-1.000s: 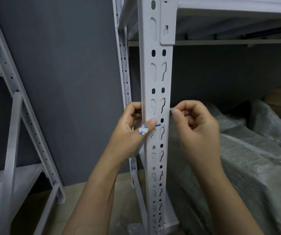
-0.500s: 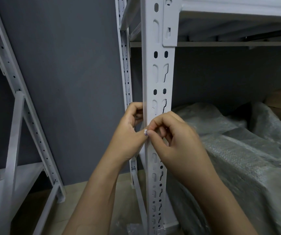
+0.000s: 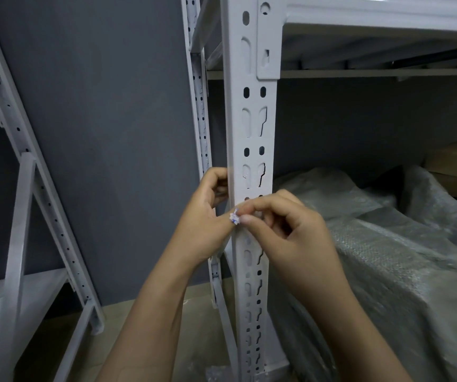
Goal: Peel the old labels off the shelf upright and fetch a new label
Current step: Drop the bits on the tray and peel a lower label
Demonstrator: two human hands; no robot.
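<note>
No legible text; blue marks on crumpled label scrap (image 3: 234,218) unreadable

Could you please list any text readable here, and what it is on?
None readable. The crumpled white paper label scrap with blue print, pinched by the right hand beside the left hand holding the white perforated steel shelf upright: too small and creased to read.

Upright (image 3: 252,128) centre, bundle (image 3: 387,257) right, perhaps box (image 3: 456,164) behind
</note>
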